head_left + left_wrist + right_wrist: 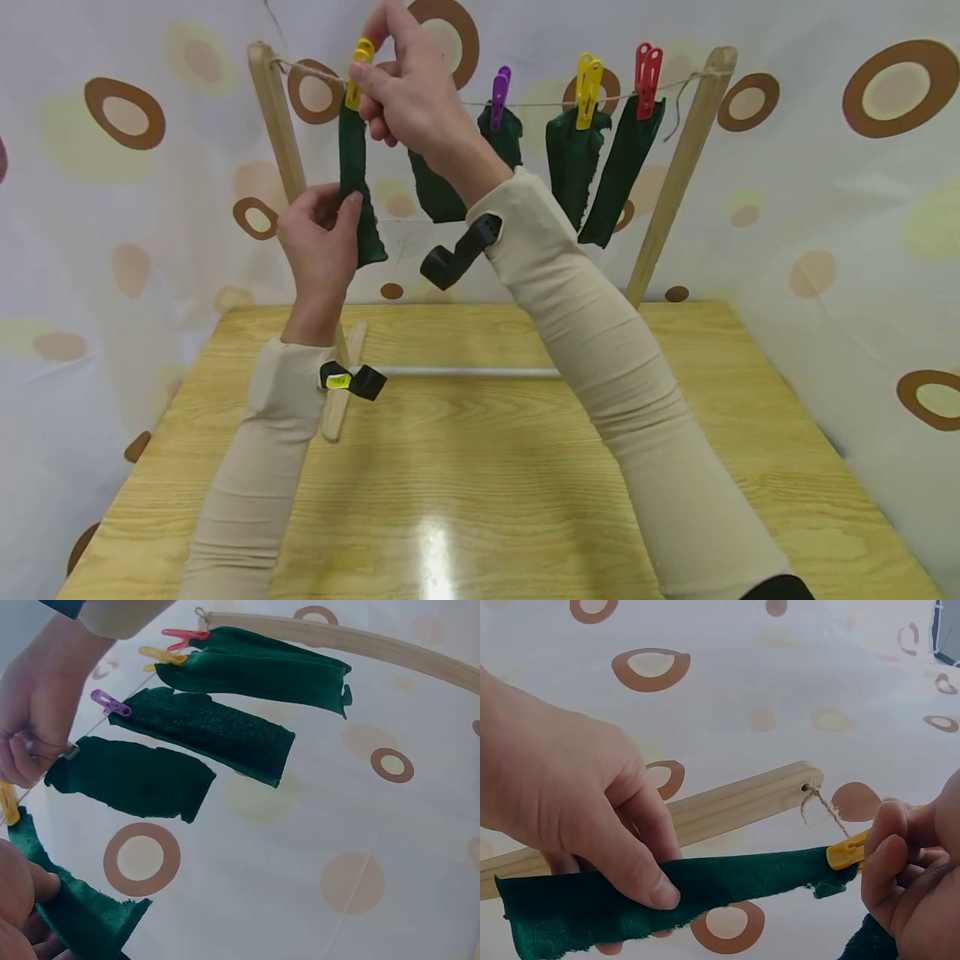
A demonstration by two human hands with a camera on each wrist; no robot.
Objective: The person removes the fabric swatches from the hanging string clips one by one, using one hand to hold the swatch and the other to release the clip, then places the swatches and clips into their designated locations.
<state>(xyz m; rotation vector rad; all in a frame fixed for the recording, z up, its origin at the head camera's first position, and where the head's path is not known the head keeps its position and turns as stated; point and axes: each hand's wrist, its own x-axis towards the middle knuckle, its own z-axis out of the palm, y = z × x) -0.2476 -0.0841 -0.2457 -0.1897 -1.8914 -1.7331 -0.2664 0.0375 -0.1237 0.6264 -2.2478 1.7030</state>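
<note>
At the left end of a string line, my right hand (420,100) pinches a yellow clothespin (363,52). The pin's jaws sit on the top of a narrow strip of green cloth (352,154). Lower down, my left hand (318,237) holds that strip between thumb and fingers. In the right wrist view the left thumb lies across the front of the cloth (727,881), whose lower edge is frayed. The yellow clothespin (845,853) grips its end beside the right fingers, which partly hide the pin.
More green cloths hang along the line under a grey clip (70,751), a purple clothespin (500,96), another yellow clothespin (589,90) and a red clothespin (647,79). Wooden posts (678,179) hold the string. A white rod (465,372) crosses above the wooden table (450,450).
</note>
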